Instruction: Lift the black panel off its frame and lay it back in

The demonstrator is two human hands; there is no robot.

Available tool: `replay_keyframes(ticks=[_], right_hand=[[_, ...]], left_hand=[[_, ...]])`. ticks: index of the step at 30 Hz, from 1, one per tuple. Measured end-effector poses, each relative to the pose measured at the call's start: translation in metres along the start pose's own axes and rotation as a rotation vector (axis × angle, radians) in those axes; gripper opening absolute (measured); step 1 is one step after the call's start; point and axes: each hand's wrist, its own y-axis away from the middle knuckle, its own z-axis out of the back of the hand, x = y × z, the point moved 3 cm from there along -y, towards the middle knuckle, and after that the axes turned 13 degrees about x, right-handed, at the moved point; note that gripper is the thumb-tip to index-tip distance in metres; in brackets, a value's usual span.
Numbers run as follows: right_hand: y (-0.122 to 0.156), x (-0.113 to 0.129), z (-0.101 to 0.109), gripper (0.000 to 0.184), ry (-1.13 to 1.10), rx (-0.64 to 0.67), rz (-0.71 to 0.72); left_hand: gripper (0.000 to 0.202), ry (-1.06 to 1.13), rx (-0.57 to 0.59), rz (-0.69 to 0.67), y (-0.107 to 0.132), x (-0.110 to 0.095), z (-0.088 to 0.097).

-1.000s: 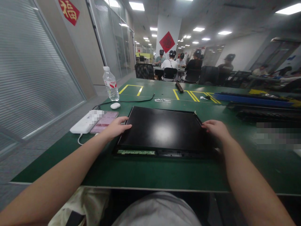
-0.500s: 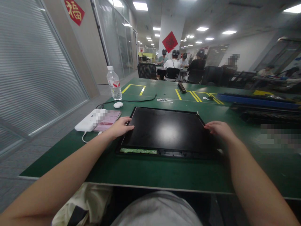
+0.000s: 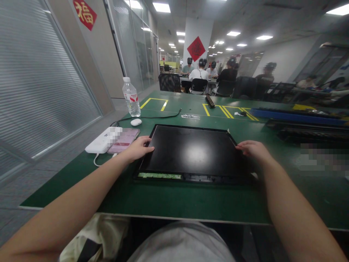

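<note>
A black flat display panel [image 3: 191, 151] lies face up on the green table [image 3: 174, 198], with a green circuit strip [image 3: 159, 175] along its near edge. My left hand [image 3: 137, 148] rests on the panel's left edge, fingers curled over it. On the panel's right edge sits my right hand [image 3: 252, 149], fingers bent down around the rim. Both hands grip the panel from opposite sides.
Left of the panel lie a phone [image 3: 123, 140] and a white power bank [image 3: 102, 145]. A water bottle [image 3: 131, 97], a white mouse [image 3: 135, 122] and a black cable [image 3: 152, 116] sit behind. Black and blue trays [image 3: 300, 123] stand at right. Several people sit far back.
The view shifted slightly between frames. Both hands stay on the panel's edges; nothing else visibly moved.
</note>
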Motion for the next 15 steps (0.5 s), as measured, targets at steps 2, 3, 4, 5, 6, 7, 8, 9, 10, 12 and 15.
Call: replay_keyframes(ticks=[2,3,4,5,6,7,8,9,10,12,15], right_hand=[[-0.0016,-0.0017,0.0002,0.008,-0.024,0.010,0.002],[-0.0025,-0.0028,0.0002,0.008,-0.032,0.013,0.005],[-0.0033,-0.0040,0.0003,0.008,-0.036,0.011,0.009],[-0.0040,-0.0052,0.0003,0.008,-0.036,0.008,0.013],[-0.0044,-0.0063,0.0003,0.008,-0.037,0.000,0.014],[-0.0044,-0.0072,0.0003,0.009,-0.040,-0.011,0.013],[-0.0039,-0.0077,0.0001,0.009,-0.046,-0.021,0.010],[-0.0031,-0.0077,-0.0002,0.010,-0.050,-0.029,0.007],[-0.0020,-0.0075,-0.0007,0.011,-0.053,-0.033,-0.003],[0.0006,-0.0061,-0.0012,0.012,-0.056,-0.048,-0.017],[0.0031,-0.0030,-0.0017,0.010,-0.059,-0.052,-0.006]], left_hand=[[0.042,0.011,0.001,-0.005,0.0000,-0.0001,-0.0003],[0.041,0.013,0.001,-0.011,0.0000,-0.0002,-0.0004],[0.040,0.012,-0.002,-0.017,0.0000,-0.0003,-0.0006],[0.039,0.010,-0.005,-0.023,0.0000,-0.0003,-0.0006],[0.039,0.007,-0.007,-0.027,0.0000,-0.0002,-0.0006],[0.039,0.004,-0.009,-0.029,0.0000,0.0000,-0.0006],[0.039,0.000,-0.011,-0.028,-0.0001,0.0003,-0.0006],[0.040,-0.006,-0.011,-0.026,-0.0002,0.0007,-0.0005],[0.040,-0.014,-0.012,-0.024,-0.0004,0.0011,-0.0003],[0.043,-0.030,-0.007,-0.025,-0.0007,0.0018,-0.0001],[0.044,-0.050,0.002,-0.025,-0.0010,0.0027,0.0002]])
